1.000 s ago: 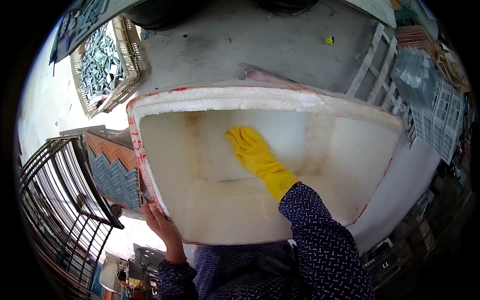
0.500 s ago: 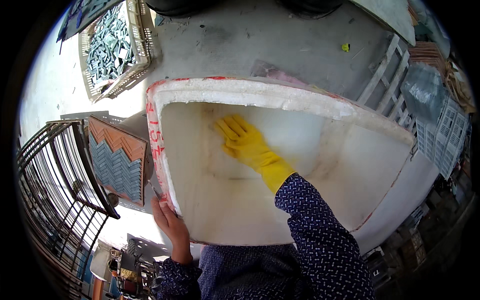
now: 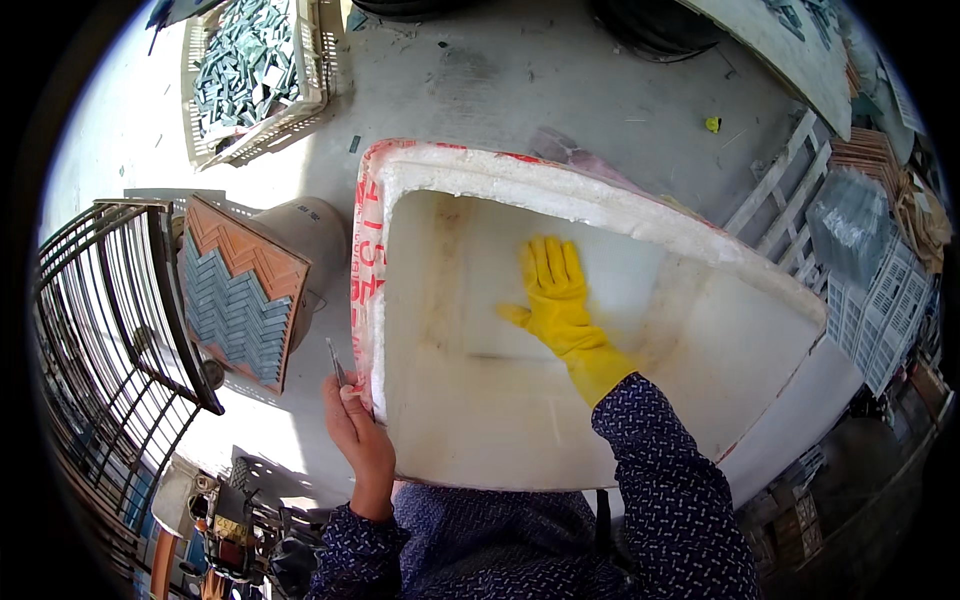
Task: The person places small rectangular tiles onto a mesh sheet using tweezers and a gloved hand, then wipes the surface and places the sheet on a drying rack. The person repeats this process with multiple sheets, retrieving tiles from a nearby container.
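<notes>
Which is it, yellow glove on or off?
On: the yellow glove covers the right hand, its cuff meeting the dark patterned sleeve.

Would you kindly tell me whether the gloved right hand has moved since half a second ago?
Yes: the gloved right hand has moved rightward, away from the left brownish stain inside the white box.

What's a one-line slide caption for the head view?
Yellow-gloved right hand spread inside a white foam box; bare left hand at its left edge, holding a slim tool.
</notes>
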Demonstrator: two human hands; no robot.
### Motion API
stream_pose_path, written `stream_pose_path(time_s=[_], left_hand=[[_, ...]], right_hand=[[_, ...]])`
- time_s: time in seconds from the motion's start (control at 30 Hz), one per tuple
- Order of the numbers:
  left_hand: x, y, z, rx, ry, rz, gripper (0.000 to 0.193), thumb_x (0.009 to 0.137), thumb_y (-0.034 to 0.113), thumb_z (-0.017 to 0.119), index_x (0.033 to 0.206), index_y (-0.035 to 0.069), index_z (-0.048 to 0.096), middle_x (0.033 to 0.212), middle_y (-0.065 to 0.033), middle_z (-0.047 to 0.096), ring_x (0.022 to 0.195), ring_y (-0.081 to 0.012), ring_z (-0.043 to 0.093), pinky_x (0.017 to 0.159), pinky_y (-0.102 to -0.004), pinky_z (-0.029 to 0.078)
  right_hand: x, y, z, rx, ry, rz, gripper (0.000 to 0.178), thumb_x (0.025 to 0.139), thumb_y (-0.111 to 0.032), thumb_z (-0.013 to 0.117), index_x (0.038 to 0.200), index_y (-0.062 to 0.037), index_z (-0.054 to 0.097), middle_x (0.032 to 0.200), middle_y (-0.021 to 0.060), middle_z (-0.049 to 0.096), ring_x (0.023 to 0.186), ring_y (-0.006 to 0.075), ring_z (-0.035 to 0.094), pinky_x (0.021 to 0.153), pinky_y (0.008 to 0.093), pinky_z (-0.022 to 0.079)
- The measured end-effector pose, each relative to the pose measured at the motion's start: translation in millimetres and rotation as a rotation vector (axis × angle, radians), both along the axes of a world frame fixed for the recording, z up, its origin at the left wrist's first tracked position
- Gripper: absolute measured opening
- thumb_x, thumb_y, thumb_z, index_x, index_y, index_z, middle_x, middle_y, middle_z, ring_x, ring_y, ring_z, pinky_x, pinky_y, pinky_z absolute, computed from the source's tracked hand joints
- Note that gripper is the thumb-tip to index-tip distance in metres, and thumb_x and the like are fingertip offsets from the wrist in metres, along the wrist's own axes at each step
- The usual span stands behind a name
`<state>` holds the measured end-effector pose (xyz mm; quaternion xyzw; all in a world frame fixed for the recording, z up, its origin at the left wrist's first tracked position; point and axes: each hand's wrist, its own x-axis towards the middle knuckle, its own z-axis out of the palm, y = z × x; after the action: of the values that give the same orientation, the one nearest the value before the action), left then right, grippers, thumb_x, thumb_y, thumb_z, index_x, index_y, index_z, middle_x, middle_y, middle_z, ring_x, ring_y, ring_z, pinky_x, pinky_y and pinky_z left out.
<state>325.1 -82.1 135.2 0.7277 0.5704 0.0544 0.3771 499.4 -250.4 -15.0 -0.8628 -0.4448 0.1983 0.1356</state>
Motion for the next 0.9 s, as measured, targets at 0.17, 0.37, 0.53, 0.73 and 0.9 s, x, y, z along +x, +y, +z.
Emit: stream_pose_path(time_s=[0.17,0.37,0.53,0.73,0.9], left_hand=[[-1.3,0.1,-0.8,0.017,0.016,0.001,0.022,0.093,0.015,0.034,0.091,-0.002,0.048,0.075,-0.0097,0.047,0.068,-0.0160,0.043,0.063,-0.0276,0.037],[1.7,-1.1,-4.8,0.039,-0.015,-0.010,0.022,0.093,0.015,0.034,0.087,-0.001,0.047,0.073,-0.0088,0.045,0.067,-0.0154,0.043,0.061,-0.0276,0.036],[-4.7,-2.7,2.5,-0.114,0.074,0.082,0.022,0.092,0.012,0.035,0.097,-0.006,0.045,0.086,-0.0140,0.049,0.080,-0.0212,0.046,0.076,-0.0296,0.038],[-13.9,-4.5,-10.2,0.005,-0.002,0.070,0.023,0.094,0.016,0.036,0.086,-0.001,0.049,0.070,-0.0060,0.045,0.063,-0.0129,0.041,0.057,-0.0257,0.035],[-5.8,0.5,-8.0,0.006,-0.003,0.055,0.024,0.093,0.017,0.037,0.088,-0.002,0.051,0.071,-0.0066,0.046,0.063,-0.0134,0.041,0.057,-0.0263,0.035]], right_hand=[[-63.6,11.2,-48.2,0.317,0.028,0.871,0.048,0.079,-0.025,0.052,0.123,-0.0093,0.045,0.131,0.0058,0.044,0.126,0.0257,0.035,0.106,0.0424,0.026],[-90.5,0.5,-56.6,0.268,0.533,0.577,0.032,0.086,-0.020,0.043,0.118,-0.0127,0.048,0.135,0.0004,0.041,0.127,0.0230,0.033,0.108,0.0370,0.023],[-96.6,15.0,-67.1,0.091,0.397,0.578,0.035,0.088,-0.025,0.043,0.122,-0.0163,0.046,0.138,-0.0012,0.036,0.128,0.0192,0.032,0.109,0.0314,0.021],[-98.6,25.2,-54.4,-0.122,0.412,0.525,0.044,0.088,-0.023,0.038,0.132,-0.0197,0.039,0.141,-0.0015,0.032,0.131,0.0176,0.024,0.110,0.0278,0.014],[-72.8,35.9,-24.1,-0.025,1.085,0.282,0.055,0.080,-0.010,0.046,0.134,-0.0154,0.037,0.141,0.0015,0.033,0.129,0.0175,0.032,0.106,0.0297,0.026]])
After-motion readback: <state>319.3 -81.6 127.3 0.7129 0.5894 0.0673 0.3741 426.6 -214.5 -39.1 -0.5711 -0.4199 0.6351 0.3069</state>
